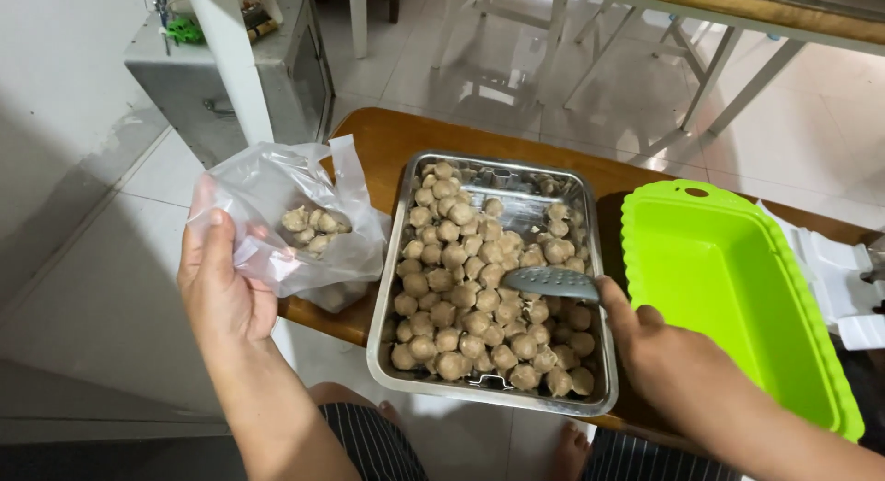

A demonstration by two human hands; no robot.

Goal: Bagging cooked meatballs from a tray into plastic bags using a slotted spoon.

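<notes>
Two hands grip: left hand (pixel 219 287) a bag (pixel 286 225), right hand (pixel 666 352) a spoon (pixel 551 282) beside green tub (pixel 737 297).

spoon (pixel 551 282) handle: hidden in right hand (pixel 666 352) | green tub (pixel 728 287): partly covered

a green plastic tub (pixel 728 287) sits on a wooden table (pixel 387 140).
</notes>
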